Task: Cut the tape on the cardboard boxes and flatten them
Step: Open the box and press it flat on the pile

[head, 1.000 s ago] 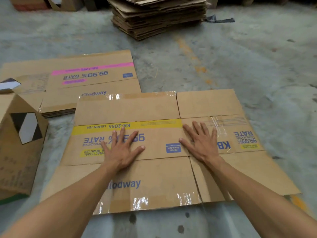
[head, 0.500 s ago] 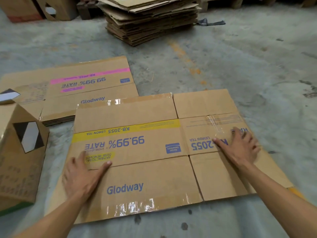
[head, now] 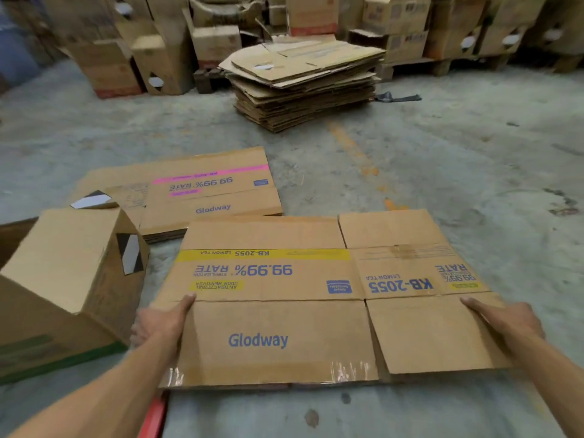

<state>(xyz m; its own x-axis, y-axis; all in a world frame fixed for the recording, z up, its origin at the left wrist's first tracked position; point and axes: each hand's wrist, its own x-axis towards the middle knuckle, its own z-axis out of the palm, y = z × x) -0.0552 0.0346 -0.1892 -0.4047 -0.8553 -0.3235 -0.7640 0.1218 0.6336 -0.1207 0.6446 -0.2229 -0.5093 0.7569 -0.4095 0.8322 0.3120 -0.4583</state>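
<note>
Gripping the flattened box (head: 284, 311) edges now, left hand (head: 161, 324) and right hand (head: 508, 320) have moved outward.

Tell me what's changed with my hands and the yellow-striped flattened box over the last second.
Both hands slid outward from the middle of the yellow-striped flattened box. The left hand now grips its left edge, thumb on top; the right hand grips its right edge. The box looks raised at the near side. The pink-striped flattened box and upright box stayed put.

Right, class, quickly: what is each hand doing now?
Left hand: grips the flat box's left edge.
Right hand: grips its right edge.
</note>
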